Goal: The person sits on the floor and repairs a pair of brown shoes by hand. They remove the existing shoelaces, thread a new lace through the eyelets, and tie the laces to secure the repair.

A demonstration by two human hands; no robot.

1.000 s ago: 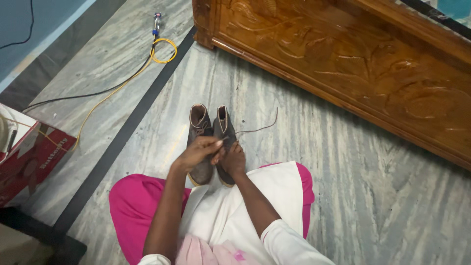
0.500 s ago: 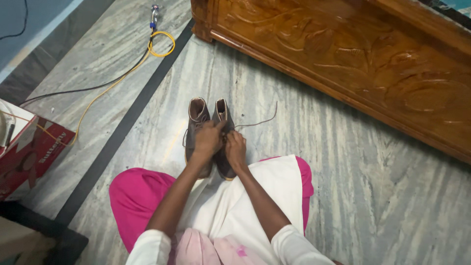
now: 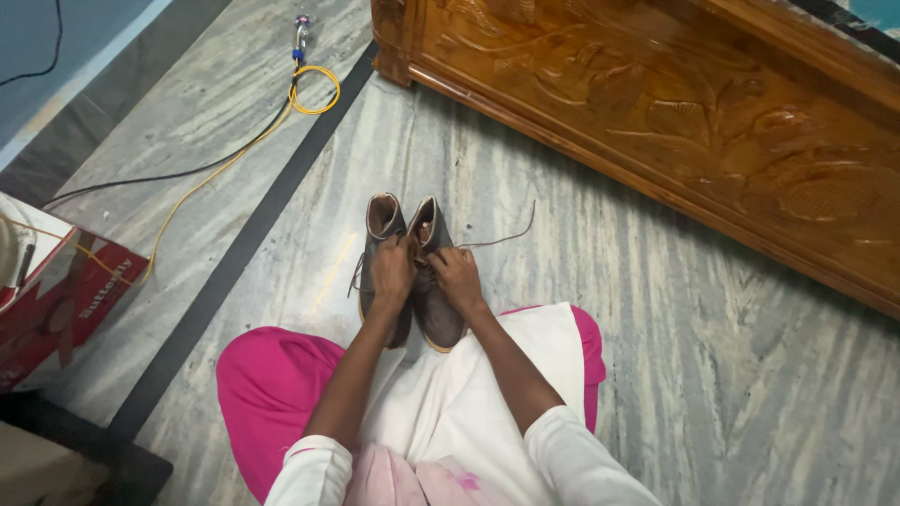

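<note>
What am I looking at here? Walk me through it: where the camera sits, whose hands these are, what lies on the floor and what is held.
There is no machine here. The one view comes from a camera worn on a person's head, looking down at their own arms and lap as they sit on a grey marble floor.

In front of the knees stands a pair of grey-brown ankle boots, side by side, openings away from the person. The left hand rests on the left boot, and the right hand is at the right boot's lacing. A loose lace trails off to the right.

Around them: a carved wooden furniture panel at the top right, a yellow cable looped beside a black one at the top left, and a red and white cardboard box at the left edge.
</note>
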